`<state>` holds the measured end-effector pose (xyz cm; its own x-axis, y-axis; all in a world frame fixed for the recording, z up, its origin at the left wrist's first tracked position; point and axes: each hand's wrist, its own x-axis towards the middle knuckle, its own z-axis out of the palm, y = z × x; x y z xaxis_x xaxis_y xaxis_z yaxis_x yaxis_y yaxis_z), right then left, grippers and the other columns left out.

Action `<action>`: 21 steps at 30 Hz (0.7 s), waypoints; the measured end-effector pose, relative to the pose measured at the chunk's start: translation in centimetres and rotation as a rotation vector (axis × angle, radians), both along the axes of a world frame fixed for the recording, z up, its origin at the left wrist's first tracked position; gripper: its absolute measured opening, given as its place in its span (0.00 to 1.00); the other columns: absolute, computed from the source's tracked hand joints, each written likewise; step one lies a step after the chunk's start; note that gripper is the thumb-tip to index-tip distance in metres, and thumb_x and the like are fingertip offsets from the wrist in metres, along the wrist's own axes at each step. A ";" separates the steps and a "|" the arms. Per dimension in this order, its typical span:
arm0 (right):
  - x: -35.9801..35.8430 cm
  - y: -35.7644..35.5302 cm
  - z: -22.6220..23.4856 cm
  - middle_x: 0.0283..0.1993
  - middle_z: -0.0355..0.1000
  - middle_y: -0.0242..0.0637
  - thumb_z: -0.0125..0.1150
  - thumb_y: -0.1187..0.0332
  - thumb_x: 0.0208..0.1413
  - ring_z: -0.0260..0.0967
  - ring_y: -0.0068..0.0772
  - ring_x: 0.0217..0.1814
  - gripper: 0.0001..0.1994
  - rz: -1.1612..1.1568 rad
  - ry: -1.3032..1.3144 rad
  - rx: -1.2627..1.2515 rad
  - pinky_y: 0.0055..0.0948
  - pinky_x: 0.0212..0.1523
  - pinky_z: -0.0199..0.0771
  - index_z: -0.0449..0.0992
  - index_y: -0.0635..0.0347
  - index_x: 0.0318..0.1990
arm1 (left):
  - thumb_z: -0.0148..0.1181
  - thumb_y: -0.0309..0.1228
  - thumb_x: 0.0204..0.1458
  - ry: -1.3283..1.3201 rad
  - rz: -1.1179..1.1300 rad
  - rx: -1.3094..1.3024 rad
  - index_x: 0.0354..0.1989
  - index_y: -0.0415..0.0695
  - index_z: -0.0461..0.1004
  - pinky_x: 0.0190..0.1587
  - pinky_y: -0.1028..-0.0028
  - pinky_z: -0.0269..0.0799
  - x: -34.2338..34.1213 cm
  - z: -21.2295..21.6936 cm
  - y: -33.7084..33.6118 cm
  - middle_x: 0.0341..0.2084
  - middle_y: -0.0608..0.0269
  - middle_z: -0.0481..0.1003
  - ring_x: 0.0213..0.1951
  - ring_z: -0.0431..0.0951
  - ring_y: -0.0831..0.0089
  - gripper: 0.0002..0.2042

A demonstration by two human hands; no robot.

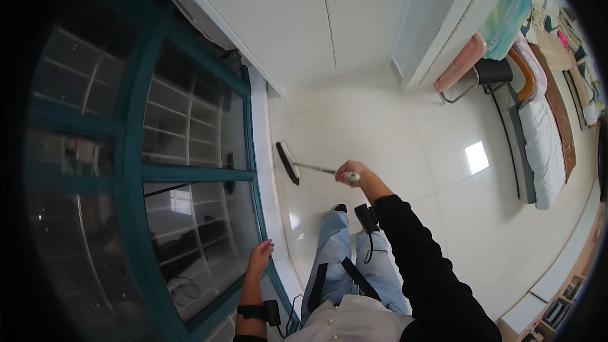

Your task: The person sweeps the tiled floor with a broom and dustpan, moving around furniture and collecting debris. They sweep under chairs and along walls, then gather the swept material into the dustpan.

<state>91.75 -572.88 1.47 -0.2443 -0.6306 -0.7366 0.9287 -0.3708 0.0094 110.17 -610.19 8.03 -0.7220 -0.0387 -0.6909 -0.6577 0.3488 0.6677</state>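
Note:
My right hand [352, 173] is closed round the handle of a long-handled broom [316, 168]. The handle's pale end sticks out beside my fingers. Its white head with dark bristles [288, 163] rests on the pale tiled floor, close to the foot of the window wall. My left hand [259, 256] hangs at my left beside the teal window frame [258, 206], with its fingers loosely bent and slightly apart. Nothing shows in it. Whether it touches the frame, I cannot tell.
White cabinet doors [285, 19] stand ahead. Glossy floor tiles [373, 111] spread between them and my legs. At the right are a pink chair [461, 63] and a low bed with white bedding [543, 152]. A shelf unit [557, 313] stands at the lower right.

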 end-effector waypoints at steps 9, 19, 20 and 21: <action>0.5 13.9 -3.1 0.21 0.60 0.40 0.43 0.74 0.45 0.56 0.19 0.10 0.07 -0.800 -0.216 -0.124 0.11 0.11 0.65 0.58 0.72 0.28 | 0.47 0.29 0.46 -0.012 -0.257 0.047 0.42 0.36 0.64 0.39 0.79 0.63 -8.5 -2.3 2.2 0.32 0.59 0.71 0.36 0.69 0.75 0.15; 30.0 20.5 5.6 0.28 0.62 0.37 0.43 0.71 0.48 0.59 0.13 0.18 0.11 -1.193 0.053 0.202 0.06 0.15 0.58 0.60 0.74 0.35 | 0.49 0.33 0.45 0.034 -0.608 0.085 0.41 0.38 0.65 0.38 0.79 0.63 -18.1 -3.0 11.7 0.32 0.59 0.71 0.34 0.70 0.76 0.15; 32.2 20.9 6.5 0.26 0.61 0.36 0.44 0.71 0.47 0.59 0.15 0.17 0.09 -1.370 -0.224 -0.081 0.06 0.15 0.59 0.60 0.72 0.31 | 0.49 0.32 0.45 0.001 -0.604 0.117 0.41 0.38 0.65 0.39 0.79 0.63 -18.5 -2.9 12.5 0.32 0.59 0.71 0.34 0.70 0.76 0.16; 34.1 21.1 7.1 0.24 0.60 0.35 0.43 0.72 0.47 0.58 0.16 0.15 0.08 -1.357 -0.246 0.048 0.07 0.13 0.59 0.60 0.70 0.28 | 0.49 0.32 0.45 0.027 -0.628 0.122 0.42 0.38 0.65 0.39 0.79 0.63 -18.8 -2.9 13.1 0.33 0.59 0.71 0.35 0.70 0.75 0.16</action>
<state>125.83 -551.74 8.60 -0.5031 0.0217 -0.8639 -0.1814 -0.9801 0.0810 91.33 -597.07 5.10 -0.5985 0.4756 -0.6447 -0.3350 0.5824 0.7407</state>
